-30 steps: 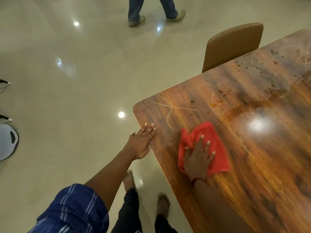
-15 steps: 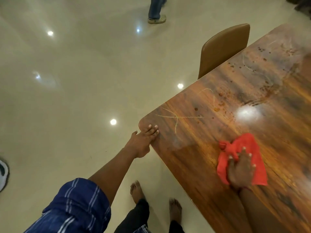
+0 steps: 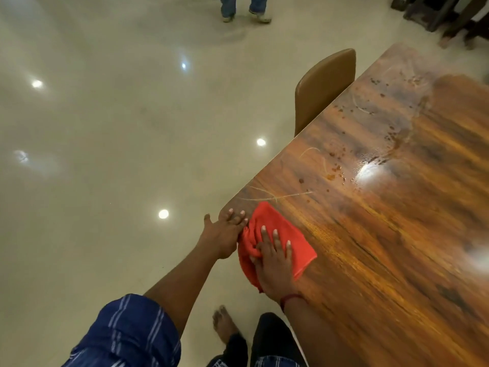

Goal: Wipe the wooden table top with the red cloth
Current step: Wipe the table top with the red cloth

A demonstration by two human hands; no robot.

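The glossy wooden table top [image 3: 397,234] fills the right half of the view and carries dark spots, pale streaks and wet smears toward its far side. The red cloth [image 3: 288,234] lies crumpled on the near left corner of the table. My right hand [image 3: 275,266] presses flat on the cloth, fingers spread, and holds it against the wood. Just left of it, my left hand [image 3: 223,234] rests on the table's corner edge with fingers extended, touching the cloth's bunched side.
A tan chair [image 3: 325,86] is pushed against the table's left side, beyond the corner. Shiny beige floor lies to the left. Another person's legs [image 3: 244,7] stand at the top. Dark furniture [image 3: 447,14] is at the top right. My bare foot [image 3: 225,324] is below.
My right hand slid the red cloth from the table's middle back left to the near corner, beside my left hand. The left hand stayed on the edge.
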